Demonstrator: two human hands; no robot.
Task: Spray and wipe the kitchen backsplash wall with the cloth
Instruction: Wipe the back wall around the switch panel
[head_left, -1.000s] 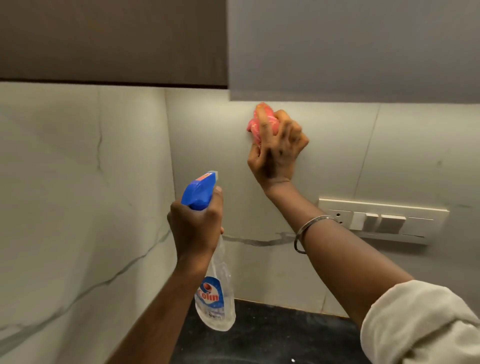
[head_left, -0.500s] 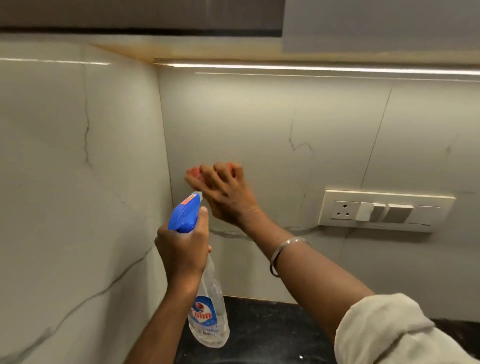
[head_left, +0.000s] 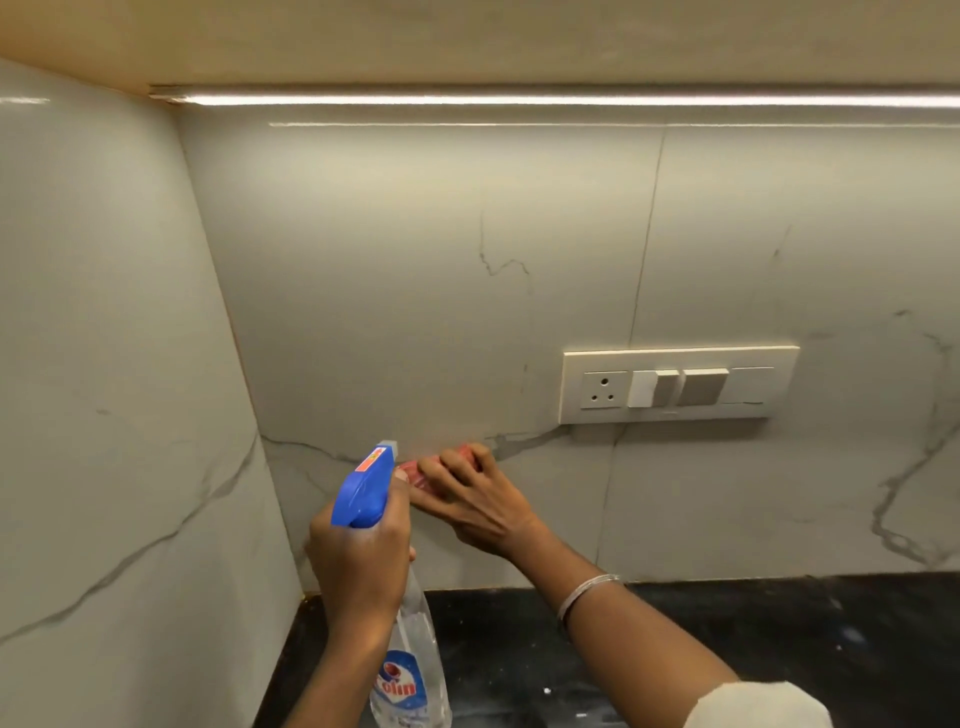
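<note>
Sweeping down from under the cabinet, the right hand (head_left: 470, 501) now presses the pink cloth (head_left: 415, 472) flat-fingered against the marble backsplash (head_left: 415, 260), low at eight o'clock from the switch panel (head_left: 675, 384). The left hand (head_left: 358, 556) stays wrapped round the Colin spray bottle (head_left: 410, 665), at nine o'clock of the cloth. That downward stroke looks nearly finished; only the strip above the black countertop (head_left: 779, 649) remains.

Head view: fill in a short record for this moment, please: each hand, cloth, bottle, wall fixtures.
left hand: grips the spray bottle by its neck, nozzle toward the wall
right hand: spread fingers press the pink cloth against the backsplash wall, low near the corner
switch panel: up and right of the cloth
countertop: dark, below the wall
</note>
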